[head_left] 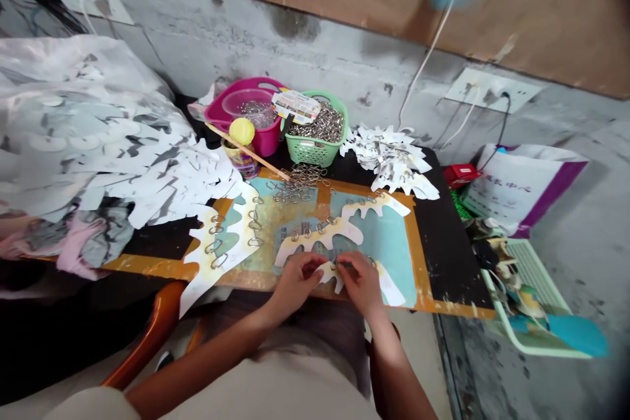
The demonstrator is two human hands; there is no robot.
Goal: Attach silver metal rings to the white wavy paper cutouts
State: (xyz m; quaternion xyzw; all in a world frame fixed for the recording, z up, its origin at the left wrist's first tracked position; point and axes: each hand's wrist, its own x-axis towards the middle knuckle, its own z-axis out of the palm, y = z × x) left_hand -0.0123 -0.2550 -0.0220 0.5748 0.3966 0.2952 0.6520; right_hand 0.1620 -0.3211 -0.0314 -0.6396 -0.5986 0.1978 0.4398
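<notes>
Both my hands work at the near edge of a painted board [388,256]. My left hand [295,282] pinches a white scalloped paper cut-out [315,239] with several metal split rings along its edge. My right hand [361,282] holds a small metal ring [335,264] at the paper, with its fingers partly hiding it. A second ringed cut-out [374,207] lies just beyond, and a third [221,243] lies to the left. A heap of loose rings [300,182] sits at the board's far edge.
Beyond the board stand a green basket of rings [315,144] and a pink basket [260,134]. A stack of paper cut-outs [394,161] lies at the right. A large pile of cut-outs [83,144] rises at the left, and a wooden chair back [152,335] stands below it.
</notes>
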